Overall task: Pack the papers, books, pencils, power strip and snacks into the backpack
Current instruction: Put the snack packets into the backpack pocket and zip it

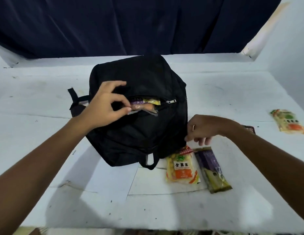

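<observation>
- The black backpack (139, 109) is lying flat in the middle of the white counter (46, 102), with its front pocket (147, 103) unzipped and the zipper pull (171, 101) sitting at the right end of the opening.
- The left hand (105, 106) is pinching the clear wrapper of an orange snack (144, 109) at the pocket mouth, its grip nearly closed between thumb and forefinger while the other fingers are arching above; a yellow packet (152, 101) is already showing inside the pocket.
- The right hand (203, 128) is hovering by the backpack's right edge with fingers loosely curled and holding nothing, just above the snacks lying there.
- Waiting outside the bag are a yellow-and-orange packet (181, 167), a purple bar (212, 170) beside it, another yellow packet (288, 122) far to the right, and a dark item (250, 129) partly hidden behind the right wrist.
- No papers, books, pencils or power strip are showing on the counter, so they are probably packed already; the job is looking well advanced, with only the snacks left.
</observation>
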